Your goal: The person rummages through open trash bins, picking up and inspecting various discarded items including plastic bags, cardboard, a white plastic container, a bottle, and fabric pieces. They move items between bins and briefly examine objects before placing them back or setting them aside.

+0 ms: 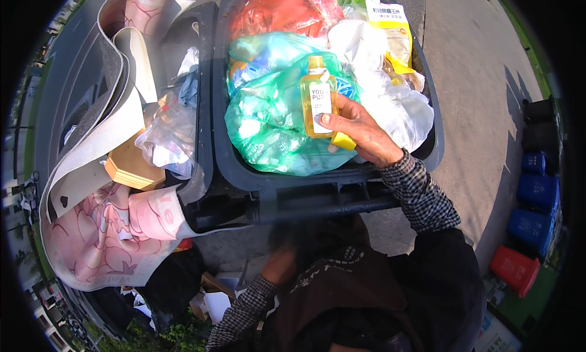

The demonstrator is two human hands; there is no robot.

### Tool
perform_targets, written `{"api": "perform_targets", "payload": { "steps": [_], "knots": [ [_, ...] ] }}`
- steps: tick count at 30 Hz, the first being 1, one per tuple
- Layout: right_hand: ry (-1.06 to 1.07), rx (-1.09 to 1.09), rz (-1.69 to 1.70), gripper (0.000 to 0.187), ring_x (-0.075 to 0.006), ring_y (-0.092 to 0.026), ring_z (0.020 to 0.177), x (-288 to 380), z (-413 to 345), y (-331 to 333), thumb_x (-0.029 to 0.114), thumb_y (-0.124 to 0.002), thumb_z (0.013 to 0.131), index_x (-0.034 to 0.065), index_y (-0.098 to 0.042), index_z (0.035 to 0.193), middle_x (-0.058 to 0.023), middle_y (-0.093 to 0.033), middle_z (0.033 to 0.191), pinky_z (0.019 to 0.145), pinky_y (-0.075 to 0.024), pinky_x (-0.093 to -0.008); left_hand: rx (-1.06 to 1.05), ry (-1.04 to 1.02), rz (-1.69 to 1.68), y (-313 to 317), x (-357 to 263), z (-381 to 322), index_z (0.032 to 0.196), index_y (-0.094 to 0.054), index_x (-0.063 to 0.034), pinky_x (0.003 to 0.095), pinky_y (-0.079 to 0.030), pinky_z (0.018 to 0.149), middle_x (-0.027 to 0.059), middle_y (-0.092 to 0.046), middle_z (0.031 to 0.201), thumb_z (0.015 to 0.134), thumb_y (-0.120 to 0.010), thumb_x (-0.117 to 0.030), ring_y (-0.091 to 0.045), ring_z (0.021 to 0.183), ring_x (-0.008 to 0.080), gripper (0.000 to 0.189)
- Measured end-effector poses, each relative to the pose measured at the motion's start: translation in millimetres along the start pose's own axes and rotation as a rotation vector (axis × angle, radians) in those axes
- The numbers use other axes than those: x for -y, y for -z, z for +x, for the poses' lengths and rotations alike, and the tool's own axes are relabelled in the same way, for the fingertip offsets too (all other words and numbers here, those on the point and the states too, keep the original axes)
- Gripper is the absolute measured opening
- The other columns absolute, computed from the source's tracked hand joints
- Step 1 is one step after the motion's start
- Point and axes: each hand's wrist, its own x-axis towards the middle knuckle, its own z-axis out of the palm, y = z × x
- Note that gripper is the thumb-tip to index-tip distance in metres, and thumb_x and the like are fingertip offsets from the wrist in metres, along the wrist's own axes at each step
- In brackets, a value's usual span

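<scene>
My right hand grips a small clear plastic bottle of yellow tint, upright, with a white label and a yellow cap. A yellow piece shows beneath its fingers; what it is I cannot tell. Behind the bottle lies a knotted green plastic bag in a full dark wheeled bin. White plastic bags bulge at the right of this bin, and a red bag lies at its far side. Low before my dark apron, my left hand is blurred and shadowed; its fingers are hidden.
A second bin on the left holds a wooden box and a clear bag. A pink printed mat drapes over it. Cardboard lies at lower left. Blue bins and a red bin stand far right.
</scene>
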Motion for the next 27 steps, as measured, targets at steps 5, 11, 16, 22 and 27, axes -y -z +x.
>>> {"api": "perform_targets", "payload": {
  "steps": [5,11,16,22,27],
  "knots": [
    [-0.020,0.047,-0.009,0.064,-0.0105,-0.071,0.103,2.6,-0.3,3.0,0.049,-0.079,0.105,0.0089,-0.063,0.151,-0.0024,-0.075,0.122,0.077,-0.0561,-0.0271,-0.018,0.081,-0.140,-26.3,3.7,24.7,0.160,-0.052,0.0051,0.0535,-0.050,0.120,0.0330,-0.062,0.154,0.099,-0.061,-0.007,-0.060,0.142,0.0489,0.063],
    [-0.038,0.042,-0.006,0.066,-0.0125,-0.071,0.099,7.1,-4.1,5.8,0.049,-0.081,0.104,0.0088,-0.061,0.152,-0.0037,-0.075,0.121,0.078,-0.0556,-0.0286,-0.074,0.028,-0.197,-41.4,23.0,33.7,0.156,-0.054,0.0024,0.0535,-0.052,0.114,0.0317,-0.065,0.146,0.100,-0.063,-0.009,-0.063,0.134,0.0480,0.058],
    [-0.053,0.064,-0.013,0.067,-0.0125,-0.071,0.098,11.8,-5.7,5.3,0.047,-0.082,0.103,0.0092,-0.060,0.154,-0.0038,-0.075,0.121,0.077,-0.0554,-0.0284,-0.029,0.059,-0.181,-27.2,23.5,40.0,0.151,-0.057,0.0004,0.0533,-0.053,0.108,0.0299,-0.067,0.139,0.101,-0.064,-0.011,-0.065,0.128,0.0471,0.052],
    [-0.033,0.078,0.077,0.069,-0.0121,-0.071,0.103,7.4,-1.4,8.5,0.041,-0.083,0.103,0.0091,-0.056,0.157,-0.0036,-0.075,0.122,0.077,-0.0558,-0.0276,0.047,0.066,-0.160,-8.0,25.2,56.0,0.145,-0.059,-0.0019,0.0531,-0.055,0.102,0.0277,-0.069,0.131,0.102,-0.065,-0.013,-0.068,0.120,0.0460,0.045],
    [-0.003,0.072,0.121,0.071,-0.0123,-0.071,0.109,-0.1,2.6,10.3,0.035,-0.082,0.105,0.0059,-0.051,0.161,-0.0036,-0.074,0.126,0.078,-0.0569,-0.0273,0.108,0.049,-0.147,-4.9,23.6,62.5,0.140,-0.062,-0.0039,0.0529,-0.057,0.096,0.0258,-0.072,0.124,0.103,-0.066,-0.015,-0.070,0.114,0.0451,0.039]
  ]
}}
